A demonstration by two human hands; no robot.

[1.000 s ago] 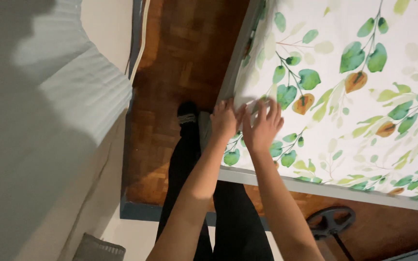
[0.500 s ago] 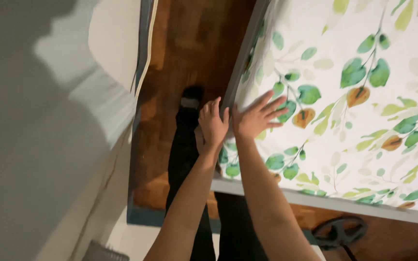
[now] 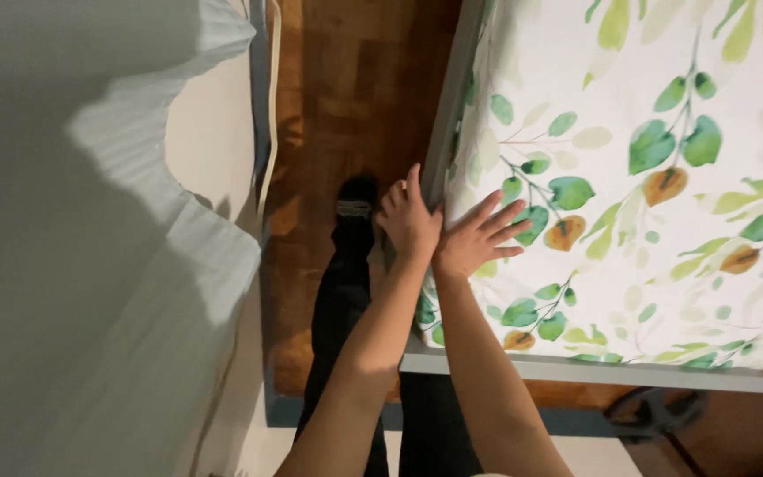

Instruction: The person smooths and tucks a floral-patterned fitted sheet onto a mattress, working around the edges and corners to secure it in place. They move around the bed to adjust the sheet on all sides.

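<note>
A white sheet printed with green and orange leaves [image 3: 664,221] covers a mattress at the right. My left hand [image 3: 408,216] rests at the mattress's left edge, fingers together and curled over the side of the sheet. Beside it, my right hand [image 3: 474,238] lies flat on top of the sheet with its fingers spread. Neither hand holds a loose object. My two forearms come up from the bottom of the view and cross near the wrists.
A grey bed frame edge [image 3: 620,373] runs under the mattress. Brown parquet floor [image 3: 355,97] lies between the bed and a white pleated curtain [image 3: 90,265] at the left. My dark-trousered legs [image 3: 346,309] stand beside the bed. A black round base [image 3: 655,411] sits at the lower right.
Both hands have slid along the mattress's left edge, farther from the corner. The right hand has spread flat on the sheet. The view has shifted with them.
</note>
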